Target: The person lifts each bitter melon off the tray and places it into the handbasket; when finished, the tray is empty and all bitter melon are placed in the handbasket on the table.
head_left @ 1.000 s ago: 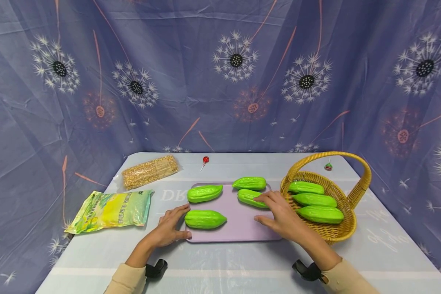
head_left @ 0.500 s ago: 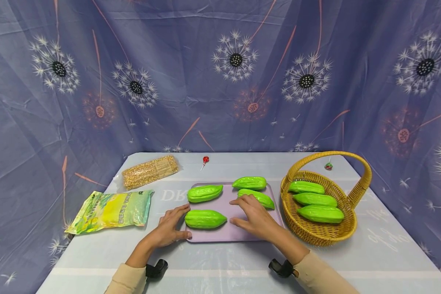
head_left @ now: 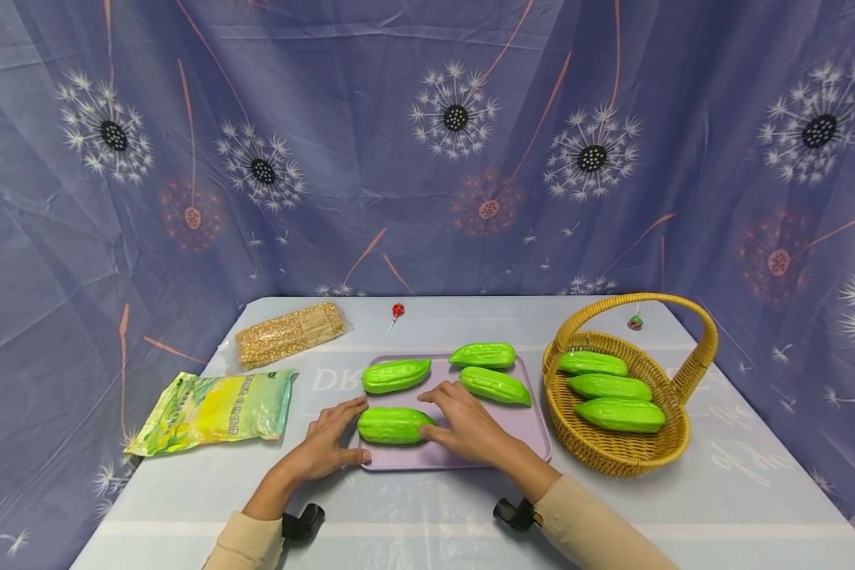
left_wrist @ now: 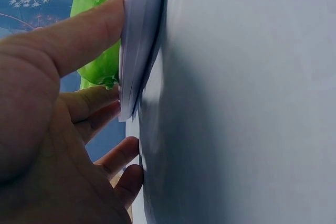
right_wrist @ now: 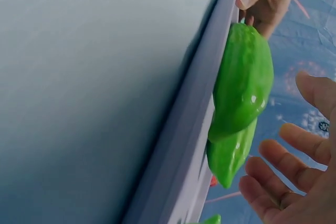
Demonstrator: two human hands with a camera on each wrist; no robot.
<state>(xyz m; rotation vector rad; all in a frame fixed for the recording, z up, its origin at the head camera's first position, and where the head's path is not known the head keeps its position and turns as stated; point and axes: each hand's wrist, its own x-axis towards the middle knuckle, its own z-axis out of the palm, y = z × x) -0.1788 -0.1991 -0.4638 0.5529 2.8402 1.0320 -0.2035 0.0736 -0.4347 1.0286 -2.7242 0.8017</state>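
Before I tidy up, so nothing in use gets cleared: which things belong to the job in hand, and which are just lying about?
Seemingly in the job:
tray, touched by the left hand
four green fruits on it, the right hand at the front-left one
basket, holding three matching fruits

Apparently lying about:
yellow-green bag
packet of kernels
red lollipop
greenish lollipop

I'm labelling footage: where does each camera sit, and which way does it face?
Head: on the head, looking forward and down at tray and basket; left hand and right hand show.
Left wrist: on that wrist, facing the tray's edge; left hand large.
Right wrist: on that wrist, facing the tray; both hands show.
Wrist views share tray and left hand.
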